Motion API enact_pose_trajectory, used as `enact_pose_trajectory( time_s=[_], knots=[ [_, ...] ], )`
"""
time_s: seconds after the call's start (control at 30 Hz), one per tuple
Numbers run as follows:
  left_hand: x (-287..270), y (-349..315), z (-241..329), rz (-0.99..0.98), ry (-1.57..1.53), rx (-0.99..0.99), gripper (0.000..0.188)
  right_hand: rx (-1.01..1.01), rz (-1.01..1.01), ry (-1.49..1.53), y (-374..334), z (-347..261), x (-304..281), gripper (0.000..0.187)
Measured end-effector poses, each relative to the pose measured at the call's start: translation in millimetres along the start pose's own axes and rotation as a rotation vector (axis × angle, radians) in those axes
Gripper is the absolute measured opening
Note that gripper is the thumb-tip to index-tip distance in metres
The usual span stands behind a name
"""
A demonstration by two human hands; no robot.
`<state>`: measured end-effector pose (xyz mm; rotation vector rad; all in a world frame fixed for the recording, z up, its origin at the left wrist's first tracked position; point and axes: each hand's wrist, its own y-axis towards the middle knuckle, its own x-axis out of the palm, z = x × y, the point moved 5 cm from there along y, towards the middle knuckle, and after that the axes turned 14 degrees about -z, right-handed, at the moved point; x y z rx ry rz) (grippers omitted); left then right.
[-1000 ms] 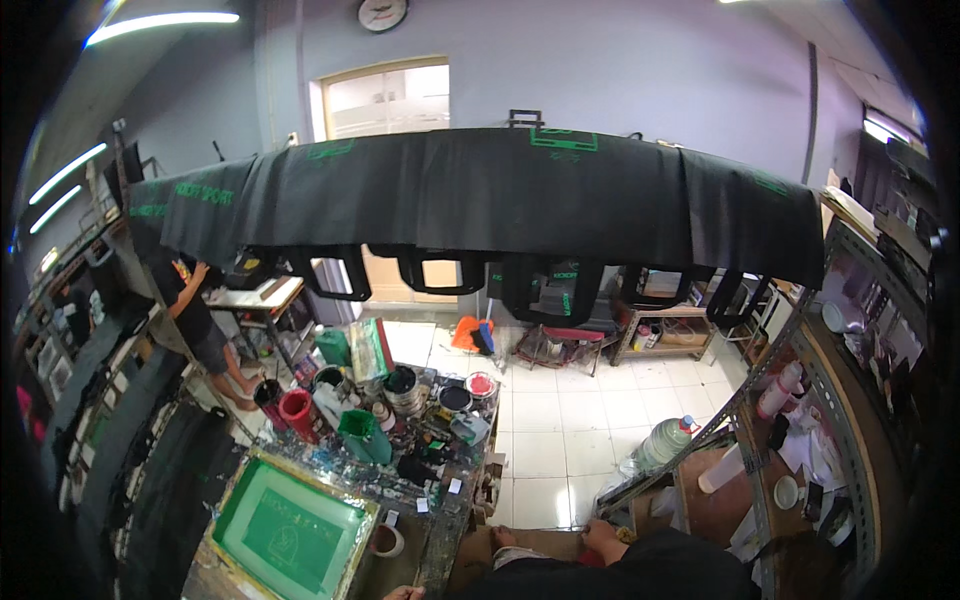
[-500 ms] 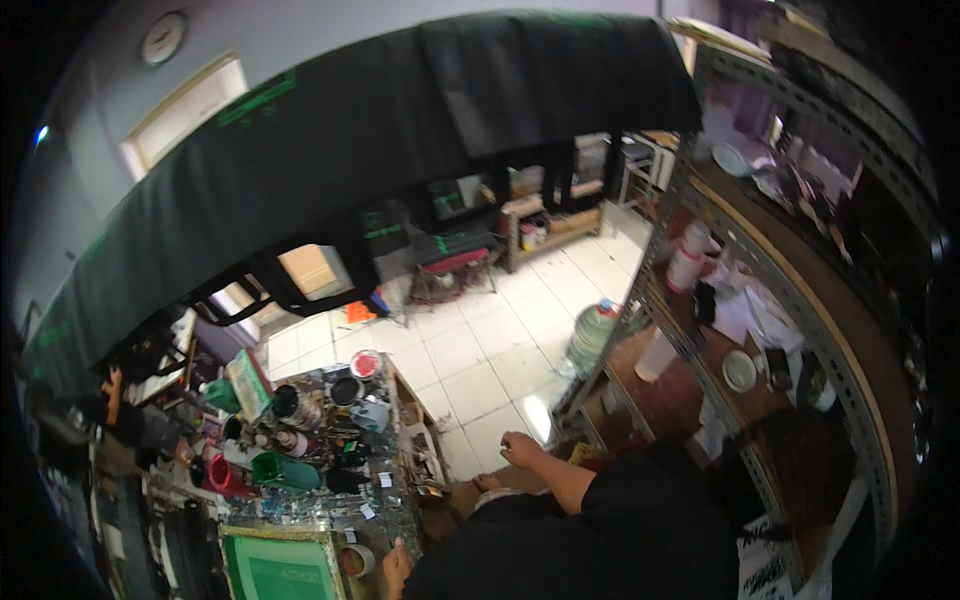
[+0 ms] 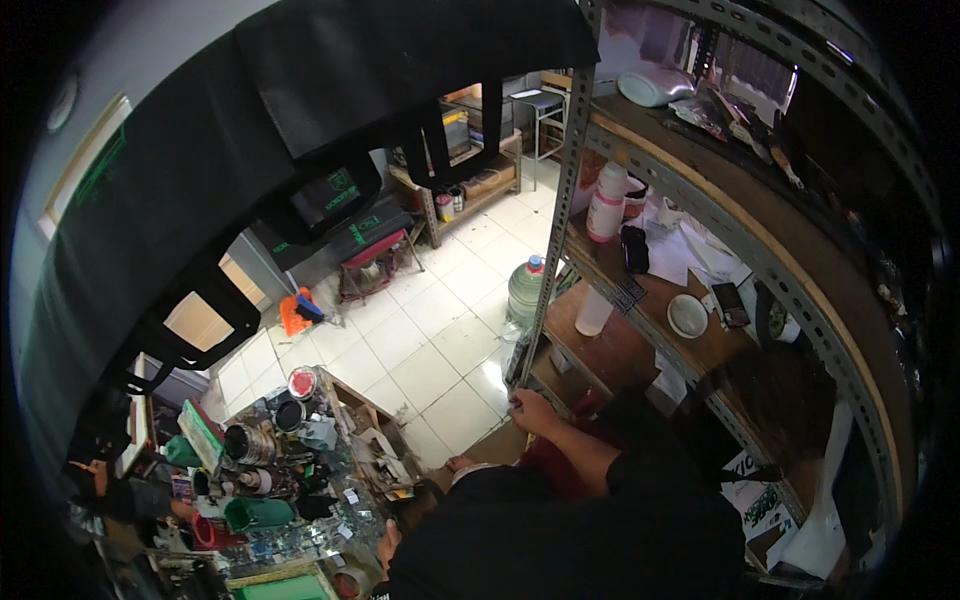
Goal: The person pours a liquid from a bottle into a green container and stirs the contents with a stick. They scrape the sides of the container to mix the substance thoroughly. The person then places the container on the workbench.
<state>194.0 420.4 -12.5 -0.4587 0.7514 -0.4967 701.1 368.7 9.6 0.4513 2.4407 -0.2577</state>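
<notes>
My right hand [image 3: 533,412] is held out in front of my body, near the metal post of the shelf rack. Its fingers are curled in, and whatever they hold, if anything, is hidden. Low by the right edge of the ink-stained worktable [image 3: 365,497] hangs my left hand [image 3: 388,545]. Its fingers look loosely stretched with nothing seen in them, though part of the hand is hidden. Nearest to it are a round cup [image 3: 352,580] and a green printing screen [image 3: 285,588]. A green jug [image 3: 258,514] and a red jug [image 3: 212,532] stand farther left.
A shelf rack [image 3: 700,185] with bottles and papers rises on the right. A large water bottle [image 3: 526,290] stands on the tiled floor [image 3: 430,365]. Black sheeting [image 3: 400,80] hangs across the upper left. Another person's arm [image 3: 135,497] reaches in beyond the worktable.
My view has turned to the right, so the rack takes up more of it and the worktable sits lower. My right hand has come a little closer to the rack's post.
</notes>
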Motion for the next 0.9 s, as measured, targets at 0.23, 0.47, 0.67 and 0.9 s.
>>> enact_pose_trajectory(
  time_s=[0.23,0.47,0.67,0.9],
  knots=[
    [4.7,-7.0,3.1,0.009,0.002,-0.046,0.075,0.39,0.38,0.078,4.7,72.2,-55.9,0.041],
    [4.0,-26.9,-10.9,0.049,0.001,-0.086,0.074,0.6,0.617,-0.013,19.9,30.3,-189.4,0.109],
    [0.5,-33.3,-13.8,0.099,0.021,-0.062,0.072,0.467,0.43,-0.057,64.3,127.7,-237.0,0.095],
    [-9.3,-53.0,2.3,0.109,0.07,-0.084,0.069,0.149,0.37,0.399,95.1,180.0,-225.9,0.081]
  ],
)
